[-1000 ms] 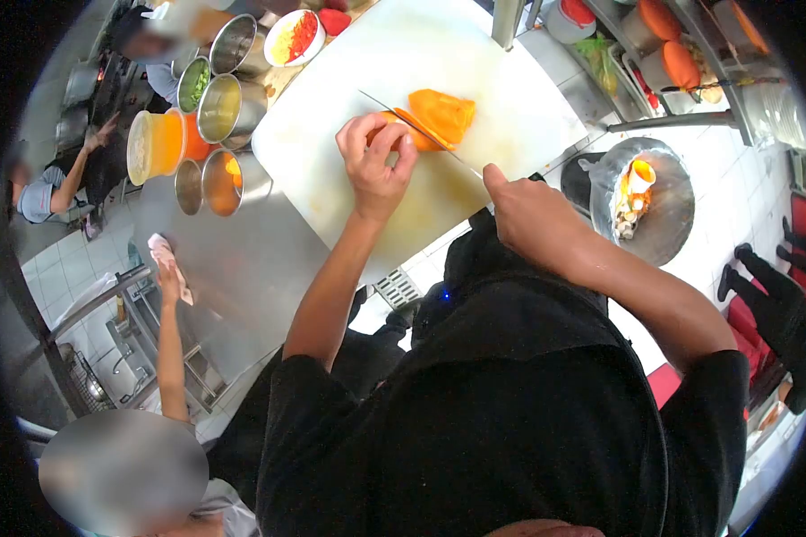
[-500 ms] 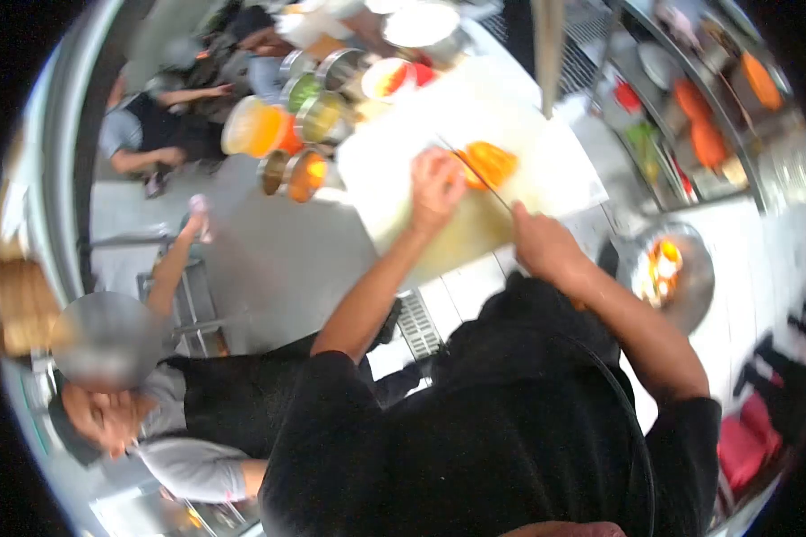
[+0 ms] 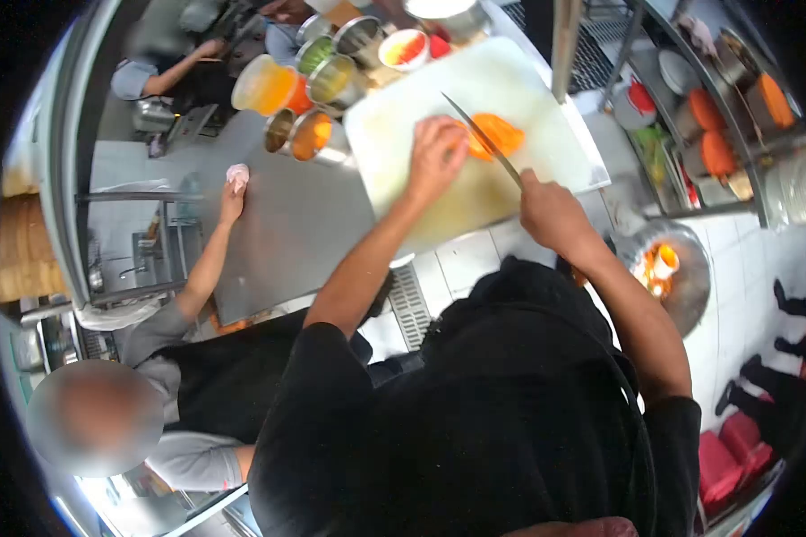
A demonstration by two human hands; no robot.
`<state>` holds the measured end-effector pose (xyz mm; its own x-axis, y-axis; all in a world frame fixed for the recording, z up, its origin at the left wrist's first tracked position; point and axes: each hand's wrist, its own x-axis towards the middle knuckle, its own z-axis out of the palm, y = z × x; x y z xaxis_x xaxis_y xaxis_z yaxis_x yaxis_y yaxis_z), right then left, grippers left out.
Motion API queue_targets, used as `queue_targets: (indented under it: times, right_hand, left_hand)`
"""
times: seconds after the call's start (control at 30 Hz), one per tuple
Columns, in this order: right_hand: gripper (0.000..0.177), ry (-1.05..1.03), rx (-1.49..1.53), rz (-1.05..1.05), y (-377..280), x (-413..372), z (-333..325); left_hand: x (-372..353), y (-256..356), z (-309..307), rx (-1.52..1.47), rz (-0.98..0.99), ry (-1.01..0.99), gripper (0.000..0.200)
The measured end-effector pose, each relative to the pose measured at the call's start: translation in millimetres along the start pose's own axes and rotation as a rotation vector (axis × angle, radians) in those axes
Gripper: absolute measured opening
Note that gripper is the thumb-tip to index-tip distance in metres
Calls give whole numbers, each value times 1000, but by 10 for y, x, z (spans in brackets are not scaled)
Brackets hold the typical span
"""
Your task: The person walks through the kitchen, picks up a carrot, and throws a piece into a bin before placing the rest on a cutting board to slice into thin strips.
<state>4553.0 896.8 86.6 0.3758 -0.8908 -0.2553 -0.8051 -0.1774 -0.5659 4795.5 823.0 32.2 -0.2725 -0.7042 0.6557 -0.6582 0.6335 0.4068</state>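
Observation:
My right hand (image 3: 553, 213) grips a long kitchen knife (image 3: 488, 143) by its handle, the blade slanting up and left across the white cutting board (image 3: 394, 121). Beneath and beside the blade lies sliced orange food (image 3: 501, 134), its kind hard to make out. On the other side of the blade, my left hand (image 3: 437, 159) has its fingers curled against the near end of the orange food, close to the blade. Both hands are over the board.
Metal tins (image 3: 333, 80) and a tub of orange liquid (image 3: 264, 85) stand left of the board. A co-worker's hand (image 3: 233, 201) presses a pink cloth (image 3: 237, 174) on the steel table (image 3: 287, 224). At right are a metal bowl with scraps (image 3: 690, 300) and a shelf rack (image 3: 698, 174).
The view has tilted, so the board and tins sit higher in it. The co-worker's cloth has moved right over the steel table. My hands keep their places at the food and knife.

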Motion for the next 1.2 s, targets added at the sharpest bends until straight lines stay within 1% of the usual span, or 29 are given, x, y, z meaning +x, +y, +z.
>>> queue_targets:
  times: [0.03, 0.1, 0.2, 0.27, 0.37, 0.47, 0.6, 0.7, 0.8, 0.97, 1.07, 1.2]
  right_hand:
    - [22, 1, -10, 32, -59, -56, -87]
    - [22, 11, -26, 57, -130, -126, -207]
    - [22, 8, -40, 59, -200, -209, -260]
    - [21, 8, -24, 53, -240, -214, -239]
    - [13, 59, 0, -17, -263, -217, -178]
    - [20, -2, -29, 25, -337, -197, -203]
    - [20, -5, -47, 67, -424, -190, -222]
    - [19, -17, -72, 83, -459, -164, -229]
    - [18, -43, -74, 84, -497, -124, -241]
    - [19, -110, -14, 110, -524, -23, -301]
    - [18, -131, -29, 130, -545, 56, -284]
    - [18, -124, -35, 133, -526, 51, -229]
  left_hand:
    - [15, 54, -26, -10, -46, 6, 16]
    - [11, 92, -64, 12, -67, 10, 16]
    - [13, 114, -90, 34, -110, 62, 15]
    - [1, 102, -78, 32, -119, 55, 13]
    - [25, 68, -54, 32, -121, 49, 12]
    - [20, 41, -40, 46, -119, 32, 13]
    - [19, 24, -44, 37, -143, 0, 14]
    - [8, 3, -5, 47, -112, 48, 16]
    - [-23, -16, 44, -4, -126, 85, 15]
    - [-57, -83, 61, -56, -109, 99, 18]
    - [-57, -123, 97, -70, -91, 116, 19]
    - [-53, -135, 90, -81, -88, 112, 20]
